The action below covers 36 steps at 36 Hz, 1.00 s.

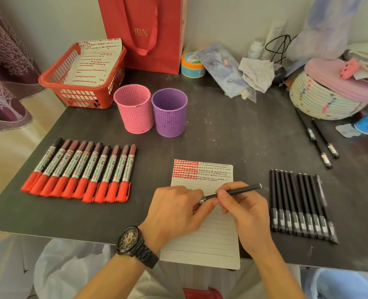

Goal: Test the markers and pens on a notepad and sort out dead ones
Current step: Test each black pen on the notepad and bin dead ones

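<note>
The right hand [247,212] pinches the barrel of a black pen [237,191] between thumb and fingers. The left hand [174,212], with fingers curled, grips the lower end of the same pen; if that end is cap or tip, I cannot tell. I judge the cap is being pulled off or pushed on, so one hand steadies the body while the other works the end. Both hands are just over the notepad [211,240] at the near edge of the table [232,137], which keeps the pen close to the paper for a trial. The top lines of the notepad carry red blocks and small black marks. At the right a row of black pens [297,203] lies side by side, at the left a row of red markers [81,173]. Two pens [321,143] lie apart, further back, perhaps the dead ones. A pink cup [133,108] and a purple cup [169,113] stand behind, probably for sorting
</note>
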Each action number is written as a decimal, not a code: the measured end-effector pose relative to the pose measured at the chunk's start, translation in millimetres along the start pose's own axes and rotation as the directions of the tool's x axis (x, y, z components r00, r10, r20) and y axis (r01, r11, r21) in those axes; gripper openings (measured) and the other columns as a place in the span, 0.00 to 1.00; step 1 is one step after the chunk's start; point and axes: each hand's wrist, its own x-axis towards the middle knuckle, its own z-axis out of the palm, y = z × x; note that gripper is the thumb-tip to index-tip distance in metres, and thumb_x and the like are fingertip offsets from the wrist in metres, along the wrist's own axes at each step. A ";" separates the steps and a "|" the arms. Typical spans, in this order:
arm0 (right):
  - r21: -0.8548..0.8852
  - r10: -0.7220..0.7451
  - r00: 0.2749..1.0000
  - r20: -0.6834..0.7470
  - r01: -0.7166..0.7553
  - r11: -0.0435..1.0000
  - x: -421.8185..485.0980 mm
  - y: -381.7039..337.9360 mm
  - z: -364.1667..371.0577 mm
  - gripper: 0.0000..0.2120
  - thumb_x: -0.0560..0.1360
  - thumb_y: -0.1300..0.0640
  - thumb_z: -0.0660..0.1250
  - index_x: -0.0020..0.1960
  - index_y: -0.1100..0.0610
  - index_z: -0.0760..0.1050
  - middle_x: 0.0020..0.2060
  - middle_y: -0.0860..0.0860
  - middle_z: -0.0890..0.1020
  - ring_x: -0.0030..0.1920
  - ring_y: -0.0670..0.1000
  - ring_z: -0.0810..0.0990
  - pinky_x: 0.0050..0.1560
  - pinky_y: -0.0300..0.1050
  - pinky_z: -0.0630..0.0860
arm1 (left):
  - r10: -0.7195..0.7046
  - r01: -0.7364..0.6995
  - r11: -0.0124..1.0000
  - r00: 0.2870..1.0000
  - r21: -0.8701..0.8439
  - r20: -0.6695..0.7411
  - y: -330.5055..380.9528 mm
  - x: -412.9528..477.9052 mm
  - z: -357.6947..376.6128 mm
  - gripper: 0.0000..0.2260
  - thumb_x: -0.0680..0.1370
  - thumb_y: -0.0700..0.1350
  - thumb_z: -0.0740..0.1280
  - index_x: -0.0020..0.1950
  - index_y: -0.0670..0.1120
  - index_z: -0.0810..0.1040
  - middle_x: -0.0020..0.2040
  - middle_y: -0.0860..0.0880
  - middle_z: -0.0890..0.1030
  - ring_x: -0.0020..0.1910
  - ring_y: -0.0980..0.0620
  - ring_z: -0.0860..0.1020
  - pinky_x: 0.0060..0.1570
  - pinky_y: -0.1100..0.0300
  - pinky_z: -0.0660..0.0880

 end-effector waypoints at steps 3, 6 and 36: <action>-0.006 -0.013 1.000 -0.007 0.013 1.000 0.1 0.5 0.8 0.05 0.74 0.62 0.69 0.43 0.55 0.83 0.33 0.49 0.81 0.32 0.47 0.75 0.36 0.37 0.74 | -0.026 0.026 0.999 1.000 -0.021 0.017 1.7 -0.9 1.0 0.26 0.81 0.64 0.55 0.29 0.50 0.62 0.22 0.55 0.65 0.23 0.56 0.58 0.25 0.63 0.53; -0.020 -0.018 1.000 -0.011 0.018 1.000 -0.2 -1.1 1.6 0.07 0.74 0.62 0.68 0.43 0.53 0.83 0.33 0.48 0.81 0.33 0.47 0.75 0.37 0.38 0.74 | -0.035 0.036 0.998 0.999 -0.043 0.013 1.8 -0.6 0.5 0.26 0.81 0.65 0.55 0.29 0.51 0.60 0.23 0.56 0.61 0.22 0.56 0.58 0.25 0.63 0.52; -0.407 -0.047 0.929 -0.368 -0.115 0.906 51.7 4.6 -2.7 0.16 0.75 0.47 0.75 0.33 0.52 0.76 0.25 0.49 0.81 0.25 0.43 0.78 0.31 0.31 0.73 | -0.280 0.293 0.952 0.949 -0.085 0.142 -8.9 6.9 9.7 0.25 0.73 0.61 0.70 0.65 0.54 0.69 0.48 0.62 0.71 0.55 0.62 0.68 0.60 0.71 0.57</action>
